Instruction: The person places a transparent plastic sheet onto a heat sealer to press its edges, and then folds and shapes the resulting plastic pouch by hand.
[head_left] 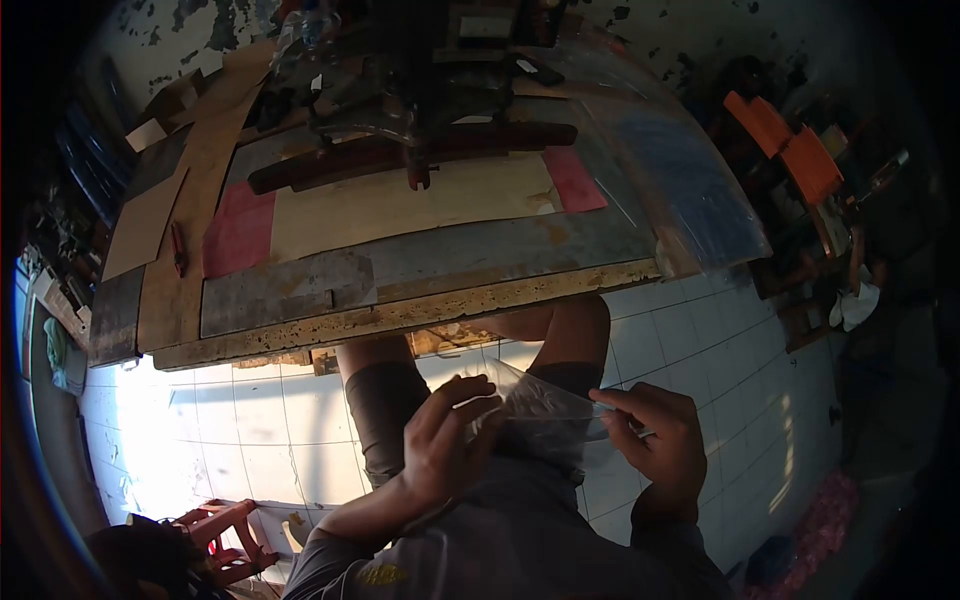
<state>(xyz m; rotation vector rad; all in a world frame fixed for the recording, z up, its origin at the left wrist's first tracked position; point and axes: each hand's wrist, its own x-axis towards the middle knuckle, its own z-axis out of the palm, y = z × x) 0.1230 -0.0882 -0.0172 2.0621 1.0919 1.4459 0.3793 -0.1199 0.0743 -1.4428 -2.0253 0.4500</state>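
A clear, thin plastic sheet or bag stretches between my two hands above my lap; I cannot tell which of the two it is. My left hand has its fingers curled and closed on the sheet's left end. At the other end, my right hand pinches the sheet's edge between thumb and fingers. Both hands are below the front edge of the worktable. Some of the plastic blends into the dark shirt and shorts behind it.
A dark metal press-like frame stands over the table, above a pale board with red pieces at its ends. A red-handled tool lies at left. A red stool is on the tiled floor. Orange panels stand at right.
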